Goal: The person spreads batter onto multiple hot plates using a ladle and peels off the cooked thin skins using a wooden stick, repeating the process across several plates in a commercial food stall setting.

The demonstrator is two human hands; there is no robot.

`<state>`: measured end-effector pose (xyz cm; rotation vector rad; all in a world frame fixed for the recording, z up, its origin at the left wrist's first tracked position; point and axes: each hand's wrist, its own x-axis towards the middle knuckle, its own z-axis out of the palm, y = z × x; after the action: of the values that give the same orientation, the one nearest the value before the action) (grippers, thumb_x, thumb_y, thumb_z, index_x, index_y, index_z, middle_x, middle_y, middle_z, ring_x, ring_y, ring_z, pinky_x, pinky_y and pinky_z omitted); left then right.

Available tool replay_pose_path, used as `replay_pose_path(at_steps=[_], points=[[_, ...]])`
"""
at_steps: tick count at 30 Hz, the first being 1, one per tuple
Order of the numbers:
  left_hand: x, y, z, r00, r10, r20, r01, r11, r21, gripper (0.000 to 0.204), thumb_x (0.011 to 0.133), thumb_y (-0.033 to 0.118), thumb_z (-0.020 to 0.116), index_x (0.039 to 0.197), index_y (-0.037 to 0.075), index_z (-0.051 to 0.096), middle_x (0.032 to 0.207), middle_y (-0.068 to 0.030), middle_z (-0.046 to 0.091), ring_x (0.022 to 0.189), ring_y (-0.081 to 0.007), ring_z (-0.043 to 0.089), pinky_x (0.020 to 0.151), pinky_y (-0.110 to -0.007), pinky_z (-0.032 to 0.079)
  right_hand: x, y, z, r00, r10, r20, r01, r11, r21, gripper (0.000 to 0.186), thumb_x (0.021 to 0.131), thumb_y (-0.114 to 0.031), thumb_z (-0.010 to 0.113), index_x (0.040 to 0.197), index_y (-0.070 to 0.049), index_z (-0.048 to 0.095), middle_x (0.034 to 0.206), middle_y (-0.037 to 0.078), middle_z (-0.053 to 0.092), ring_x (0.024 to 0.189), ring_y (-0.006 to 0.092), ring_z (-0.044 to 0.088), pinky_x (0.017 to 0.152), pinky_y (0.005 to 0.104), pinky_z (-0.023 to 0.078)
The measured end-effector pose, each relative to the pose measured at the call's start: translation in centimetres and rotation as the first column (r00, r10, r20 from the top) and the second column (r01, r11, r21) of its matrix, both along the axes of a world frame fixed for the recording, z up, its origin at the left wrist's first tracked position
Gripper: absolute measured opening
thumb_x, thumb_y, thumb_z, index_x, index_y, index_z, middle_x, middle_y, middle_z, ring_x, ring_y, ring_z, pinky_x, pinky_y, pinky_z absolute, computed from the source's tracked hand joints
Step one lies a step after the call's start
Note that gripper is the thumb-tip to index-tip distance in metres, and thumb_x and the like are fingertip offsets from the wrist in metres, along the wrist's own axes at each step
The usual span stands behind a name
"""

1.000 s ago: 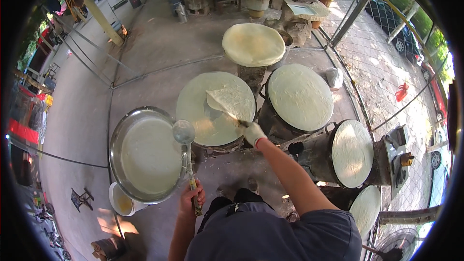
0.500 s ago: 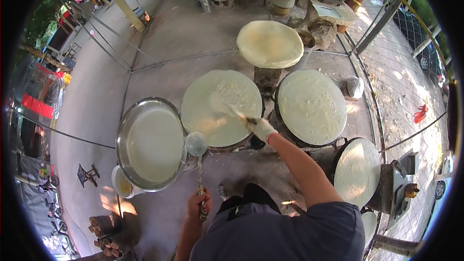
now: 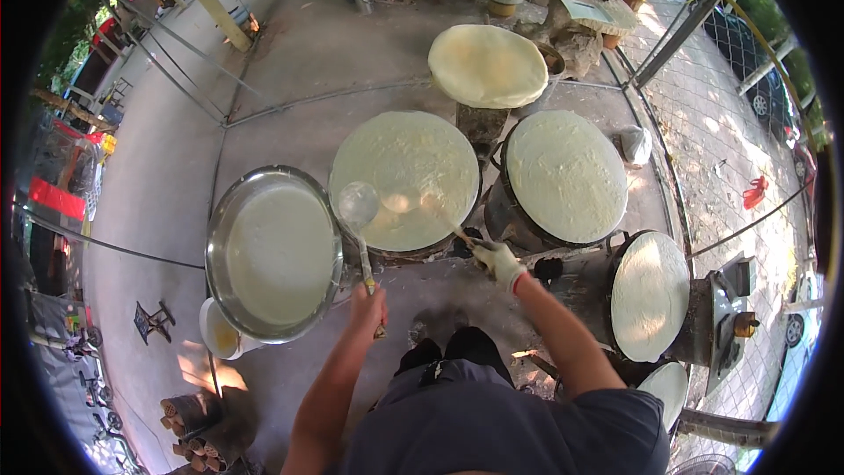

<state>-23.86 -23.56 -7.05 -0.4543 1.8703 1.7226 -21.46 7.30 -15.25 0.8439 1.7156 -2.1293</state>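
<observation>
My bare left hand (image 3: 369,310) is closed around the handle of a ladle (image 3: 359,204). The ladle's round bowl hangs over the left edge of a round griddle covered with a pale batter layer (image 3: 396,154). My right hand (image 3: 498,266), in a white glove with a red cuff, grips the wooden handle of a spreader (image 3: 461,234) at that griddle's near right edge. Motion smears the spreader's blade, which lies over the pale layer. Left of the griddle stands a wide metal basin (image 3: 217,255) of creamy white batter.
Right of the middle griddle is a second coated round griddle (image 3: 567,176); another (image 3: 651,299) stands nearer right. A pale round flatbread or stack (image 3: 488,66) sits behind them. A white bucket (image 3: 215,330) stands beside the basin, bundled sticks (image 3: 198,413) at lower left. A wire fence (image 3: 712,114) runs along the right.
The ladle has moved up and forward, from beside the basin's rim to over the griddle's left part. My right hand has drawn back toward me and slightly right with the spreader.
</observation>
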Motion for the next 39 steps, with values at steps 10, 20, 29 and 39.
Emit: replay_pose_path(at_steps=[10, 20, 29, 39], points=[[-1.3, -3.7, 3.3, 0.959, -0.051, 0.277, -0.120, 0.816, 0.565, 0.009, 0.093, 0.014, 0.049, 0.095, 0.006, 0.045, 0.061, -0.0005, 0.041, 0.038, -0.0087, 0.034, 0.033, -0.024, 0.028, 2.7, -11.9, 2.4, 0.940, -0.325, 0.106, 0.339, 0.924, -0.177, 0.029, 0.090, -0.022, 0.061, 0.117, -0.013, 0.061, 0.064, -0.002, 0.054, 0.041, 0.0092, 0.041, 0.036, 0.0243, 0.031], [2.6, -6.7, 7.5, 0.938, -0.217, 0.270, 0.077, 0.891, 0.447, 0.006, 0.092, 0.013, 0.050, 0.094, 0.008, 0.048, 0.063, -0.0008, 0.043, 0.040, -0.0080, 0.036, 0.035, -0.024, 0.030, 8.6, -14.3, 4.3, 0.982, -0.187, -0.003, 0.182, 0.949, 0.257, 0.041, 0.087, -0.025, 0.058, 0.125, -0.011, 0.059, 0.087, 0.003, 0.066, 0.074, 0.0128, 0.058, 0.068, 0.0255, 0.047], [14.3, -1.8, 5.4, 0.663, -0.660, 0.353, 0.627, 0.748, 0.220, 0.004, 0.093, 0.011, 0.050, 0.095, 0.008, 0.050, 0.063, -0.0008, 0.041, 0.043, -0.0089, 0.034, 0.036, -0.024, 0.029, 40.7, -13.9, 4.3, 0.533, -0.846, 0.025, 0.767, 0.495, 0.407, 0.045, 0.082, -0.027, 0.062, 0.122, -0.008, 0.060, 0.088, 0.004, 0.064, 0.077, 0.0123, 0.057, 0.071, 0.0269, 0.045], [37.5, 10.4, 7.2, 0.096, -0.920, 0.380, 0.827, 0.286, 0.484, 0.010, 0.093, 0.008, 0.048, 0.101, 0.004, 0.053, 0.065, -0.0008, 0.041, 0.043, -0.0055, 0.033, 0.033, -0.020, 0.029, 81.7, -29.5, 0.3, -0.746, -0.662, -0.074, 0.416, -0.549, 0.725, 0.035, 0.084, -0.030, 0.060, 0.098, 0.001, 0.066, 0.081, 0.013, 0.068, 0.075, 0.0194, 0.061, 0.074, 0.0332, 0.048]])
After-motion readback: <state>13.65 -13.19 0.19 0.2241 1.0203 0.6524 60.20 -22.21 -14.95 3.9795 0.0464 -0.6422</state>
